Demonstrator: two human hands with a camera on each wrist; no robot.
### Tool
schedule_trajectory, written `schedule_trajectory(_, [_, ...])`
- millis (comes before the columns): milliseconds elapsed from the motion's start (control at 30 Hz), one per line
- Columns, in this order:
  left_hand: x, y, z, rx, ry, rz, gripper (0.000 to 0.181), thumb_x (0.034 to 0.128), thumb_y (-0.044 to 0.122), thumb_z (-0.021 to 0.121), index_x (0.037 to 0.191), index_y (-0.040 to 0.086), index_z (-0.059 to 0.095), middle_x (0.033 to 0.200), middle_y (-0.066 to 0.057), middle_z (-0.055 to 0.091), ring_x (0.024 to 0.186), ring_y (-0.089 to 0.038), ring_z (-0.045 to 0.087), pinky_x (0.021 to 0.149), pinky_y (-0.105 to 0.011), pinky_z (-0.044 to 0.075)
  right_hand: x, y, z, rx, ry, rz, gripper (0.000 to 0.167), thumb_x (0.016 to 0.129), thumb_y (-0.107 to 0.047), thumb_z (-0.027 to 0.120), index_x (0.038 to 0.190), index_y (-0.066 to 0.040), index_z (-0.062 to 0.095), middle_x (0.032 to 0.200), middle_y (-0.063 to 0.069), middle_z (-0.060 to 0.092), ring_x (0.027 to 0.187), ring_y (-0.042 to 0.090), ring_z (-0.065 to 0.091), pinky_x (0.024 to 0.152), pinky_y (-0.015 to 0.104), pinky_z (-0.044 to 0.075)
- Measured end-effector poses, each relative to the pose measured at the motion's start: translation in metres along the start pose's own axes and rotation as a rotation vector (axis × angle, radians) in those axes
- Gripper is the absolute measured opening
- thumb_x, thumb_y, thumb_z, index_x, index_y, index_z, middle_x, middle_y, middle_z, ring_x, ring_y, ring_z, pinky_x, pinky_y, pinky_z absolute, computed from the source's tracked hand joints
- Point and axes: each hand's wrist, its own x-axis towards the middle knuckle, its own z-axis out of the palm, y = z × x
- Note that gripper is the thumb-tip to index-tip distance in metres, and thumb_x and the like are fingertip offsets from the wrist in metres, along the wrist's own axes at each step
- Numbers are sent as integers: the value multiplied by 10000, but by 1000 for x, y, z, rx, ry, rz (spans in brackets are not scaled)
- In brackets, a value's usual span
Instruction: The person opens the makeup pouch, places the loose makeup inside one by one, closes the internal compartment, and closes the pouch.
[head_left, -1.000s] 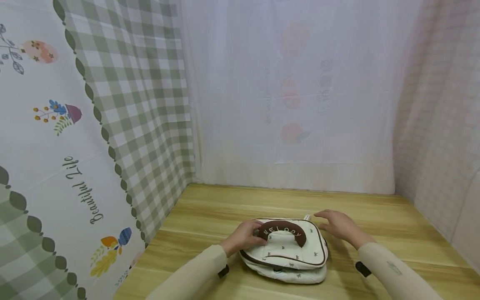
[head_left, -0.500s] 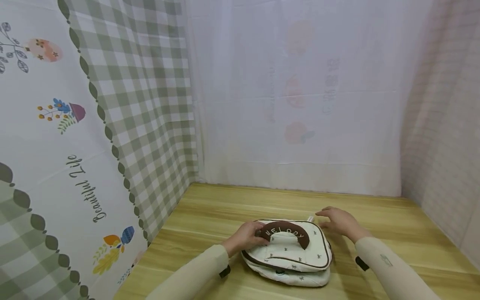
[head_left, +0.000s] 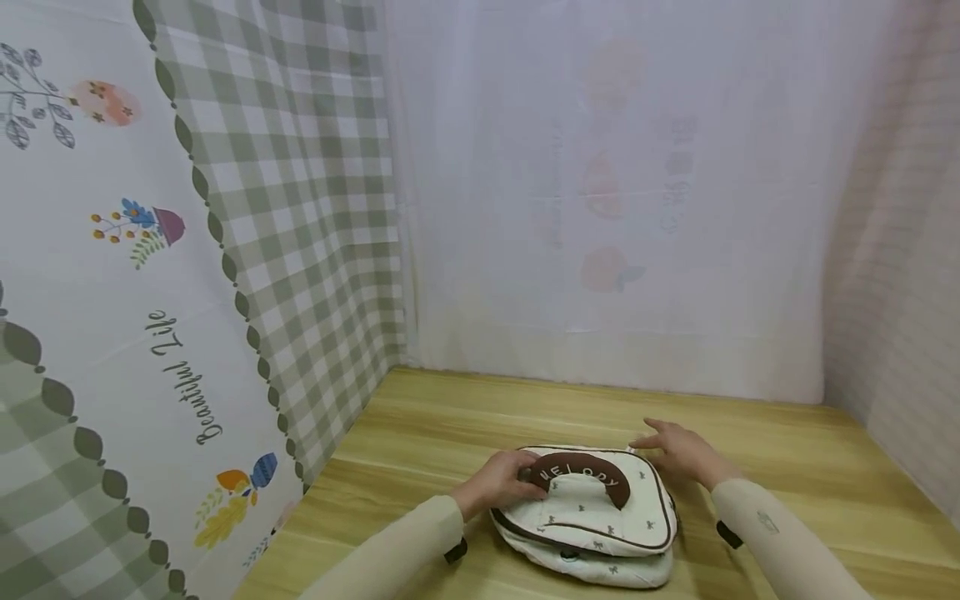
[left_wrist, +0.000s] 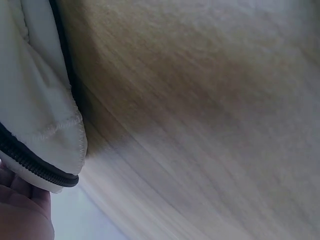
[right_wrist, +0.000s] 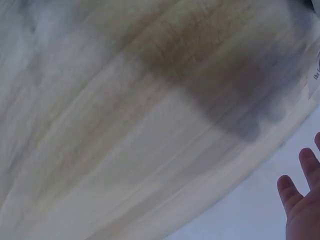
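A white zippered bag (head_left: 600, 521) with small dark bow prints and brown piping lies on the wooden table. Its brown curved handle (head_left: 581, 468) reads "MELODY". My left hand (head_left: 498, 482) holds the bag at the left end of that handle, thumb and fingers on either side. In the left wrist view, its fingers (left_wrist: 25, 195) are by the bag's dark zipper (left_wrist: 37, 167). Beyond the bag's far right corner, my right hand (head_left: 684, 454) hovers near a small white tag, fingers spread and holding nothing. The right wrist view shows the spread fingers (right_wrist: 310, 167) beside the tag (right_wrist: 315, 80).
The wood-grain table (head_left: 450, 408) extends behind and to both sides of the bag. A green checked cloth with printed plants (head_left: 300, 167) hangs on the left. White curtains (head_left: 487, 250) close off the back and the right side.
The bag and both hands appear slightly lower and further right as the head view shifts. My right hand's fingers have spread and come closer to the tag; the left hand keeps its hold.
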Motion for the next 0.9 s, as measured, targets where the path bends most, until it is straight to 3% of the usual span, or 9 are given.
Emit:
schedule_trajectory(167, [0,-2,2,9,8,8,284,839,274,815,1101,186,746,1222,88,666,1137,-69,594,954,-250,461,3,2,9,70,17,-43,277,882,46,620,1029,-118,789,1304,372,514,1132,561,520,921,647,423])
schedule_trajectory(333, [2,0,1,10,21,14,280,838,271,816,1093,181,746,1214,88,668,1125,-55,595,948,-237,459,6,3,13,96,8,-53,159,892,-37,661,959,-102,790,1265,369,541,1113,554,536,919,629,436])
schedule_trajectory(467, [2,2,1,3,13,13,313,840,268,814,1126,165,738,1217,74,668,1127,-64,597,950,-242,460,6,3,16,46,15,-58,104,868,-109,710,939,-100,786,1230,349,569,1097,542,549,903,618,451])
schedule_trajectory(633, [0,2,1,22,14,26,325,844,265,810,1139,153,733,1215,66,671,1130,-66,598,952,-236,459,6,2,16,-55,62,-85,117,835,-48,702,867,-136,774,1101,253,652,1007,462,618,837,558,506])
schedule_trajectory(900, [1,2,0,43,23,18,289,836,267,819,1096,169,740,1200,73,674,1116,-55,601,944,-225,457,0,6,12,-26,80,-3,169,815,-15,669,846,-140,780,1046,164,692,957,404,652,771,526,531])
